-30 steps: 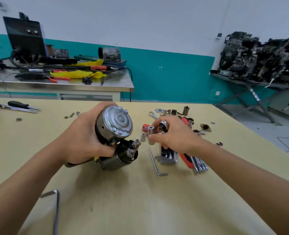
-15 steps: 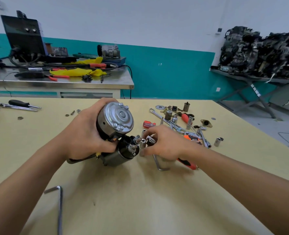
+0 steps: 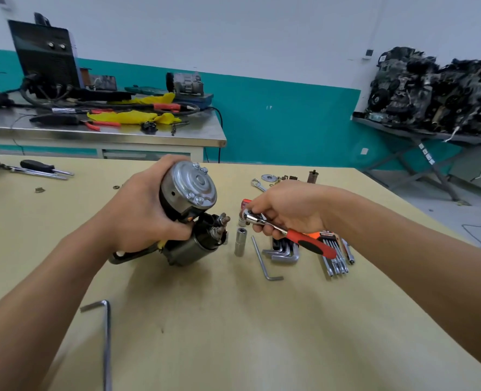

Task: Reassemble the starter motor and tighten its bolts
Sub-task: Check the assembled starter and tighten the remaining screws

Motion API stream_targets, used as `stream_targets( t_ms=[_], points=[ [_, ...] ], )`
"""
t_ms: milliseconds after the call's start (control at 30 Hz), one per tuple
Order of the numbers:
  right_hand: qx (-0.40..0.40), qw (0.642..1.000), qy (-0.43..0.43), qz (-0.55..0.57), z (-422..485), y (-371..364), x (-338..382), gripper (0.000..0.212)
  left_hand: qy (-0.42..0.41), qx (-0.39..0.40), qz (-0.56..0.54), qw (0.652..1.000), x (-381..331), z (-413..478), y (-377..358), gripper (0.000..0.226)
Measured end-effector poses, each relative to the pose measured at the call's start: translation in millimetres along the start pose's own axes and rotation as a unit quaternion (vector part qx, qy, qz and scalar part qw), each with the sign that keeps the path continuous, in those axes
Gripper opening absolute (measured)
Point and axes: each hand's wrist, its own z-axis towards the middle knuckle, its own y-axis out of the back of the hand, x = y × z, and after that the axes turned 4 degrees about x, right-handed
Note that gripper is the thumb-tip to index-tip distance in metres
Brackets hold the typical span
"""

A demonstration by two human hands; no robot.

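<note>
Above the tabletop [image 3: 233,320], left hand [image 3: 140,210] grips the assembled starter motor [image 3: 187,213]; right hand [image 3: 284,210] grasps a ratchet [image 3: 287,231], bolt-tightening apparently pending.

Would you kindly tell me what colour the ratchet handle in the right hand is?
The ratchet handle is red and black; the head view shows it best.

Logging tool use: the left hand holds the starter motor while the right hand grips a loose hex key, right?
Not quite. In the head view the right hand grips the red-handled ratchet, not a hex key; the loose hex key lies on the table. The left hand does hold the starter motor.
</note>
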Motion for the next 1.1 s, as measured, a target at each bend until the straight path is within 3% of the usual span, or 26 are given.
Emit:
stream_targets(
  t_ms=[267,600,833,1100],
  points=[
    [-0.069,0.997,-0.003,0.019,10.4,-20.9,-2.9,0.026,0.002,-0.004,0.004,1.0,1.4,-2.2,0.2,0.082],
    [-0.174,0.976,0.025,0.129,13.9,-46.4,-11.0,0.026,-0.006,-0.004,-0.013,1.0,-1.1,-3.4,0.0,0.081],
    [-0.202,0.955,0.04,0.213,10.0,-61.7,-14.2,0.031,0.002,-0.005,-0.005,1.0,2.4,-3.7,0.2,0.083],
    [-0.212,0.954,0.023,0.209,9.2,-62.5,-11.3,0.017,0.004,0.001,0.0,1.0,3.9,-3.1,1.1,0.085]
  ],
)
